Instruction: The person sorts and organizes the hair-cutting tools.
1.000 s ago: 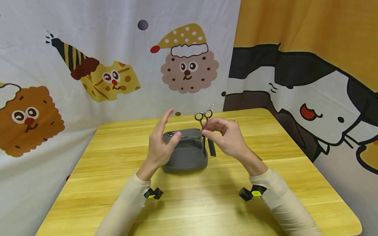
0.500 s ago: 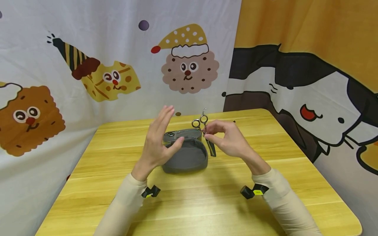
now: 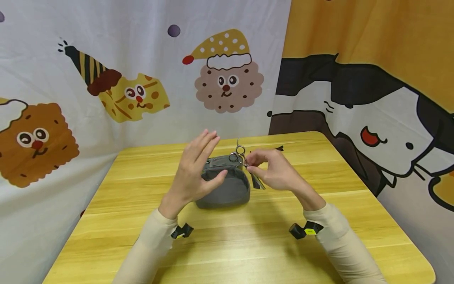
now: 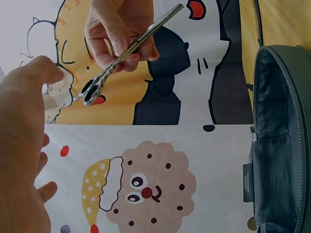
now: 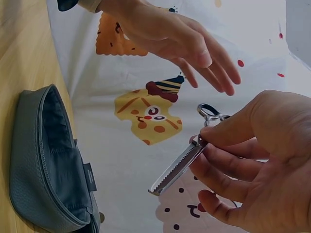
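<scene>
My right hand (image 3: 274, 169) pinches a pair of thinning scissors (image 5: 177, 167) near the pivot, between thumb and fingers. One blade shows a toothed edge; in the head view the finger rings point up and left, the blades down and right. My left hand (image 3: 191, 169) is raised, fingers extended and thumb apart, holding nothing. It faces the scissors from the left, with a gap between. Beneath both hands a grey zippered pouch (image 3: 222, 204) stands on the table, its lid folded back. Its dark lining (image 5: 60, 165) shows in the right wrist view.
Right of the pouch a flat black strip (image 3: 255, 182) lies on the wooden table (image 3: 227, 244), partly behind the blades. Another thin dark item (image 3: 280, 148) shows beyond my right hand. A printed curtain (image 3: 142, 51) hangs behind the table.
The scissors have tipped: their rings have moved left and down, and their blades have swung to the right. My left hand's fingers have straightened, and it has shifted slightly right.
</scene>
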The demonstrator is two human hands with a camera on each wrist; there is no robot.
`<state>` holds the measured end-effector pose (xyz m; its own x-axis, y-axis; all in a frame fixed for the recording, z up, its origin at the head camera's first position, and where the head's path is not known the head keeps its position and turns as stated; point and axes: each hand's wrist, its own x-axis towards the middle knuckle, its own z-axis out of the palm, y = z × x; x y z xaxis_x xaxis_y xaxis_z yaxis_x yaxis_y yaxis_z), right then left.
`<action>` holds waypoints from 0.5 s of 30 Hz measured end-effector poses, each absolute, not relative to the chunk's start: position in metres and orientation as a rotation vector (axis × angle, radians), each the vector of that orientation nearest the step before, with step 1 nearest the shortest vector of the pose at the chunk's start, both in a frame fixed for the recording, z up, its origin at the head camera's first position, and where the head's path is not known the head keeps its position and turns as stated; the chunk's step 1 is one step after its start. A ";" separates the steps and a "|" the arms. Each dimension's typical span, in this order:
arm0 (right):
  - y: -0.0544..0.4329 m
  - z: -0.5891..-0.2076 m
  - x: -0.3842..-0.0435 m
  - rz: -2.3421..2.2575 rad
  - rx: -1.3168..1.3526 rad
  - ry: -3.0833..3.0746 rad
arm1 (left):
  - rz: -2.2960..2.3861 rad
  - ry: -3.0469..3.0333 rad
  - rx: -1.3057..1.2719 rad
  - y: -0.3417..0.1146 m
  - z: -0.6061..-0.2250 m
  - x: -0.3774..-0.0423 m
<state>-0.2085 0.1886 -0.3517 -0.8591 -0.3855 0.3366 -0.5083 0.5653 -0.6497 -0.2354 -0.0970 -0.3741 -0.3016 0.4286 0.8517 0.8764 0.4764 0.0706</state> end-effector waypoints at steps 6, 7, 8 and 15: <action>0.190 -0.352 -0.210 1.150 0.811 -2.671 | -0.564 -1.947 -1.113 -0.094 -0.374 -0.234; 0.190 -0.352 -0.210 1.149 0.820 -2.678 | -0.533 -1.954 -1.113 -0.094 -0.374 -0.233; 0.190 -0.352 -0.210 1.151 0.829 -2.684 | -0.496 -1.957 -1.113 -0.093 -0.374 -0.232; 0.189 -0.351 -0.209 1.116 0.906 -2.720 | -0.201 -1.937 -1.120 -0.084 -0.379 -0.230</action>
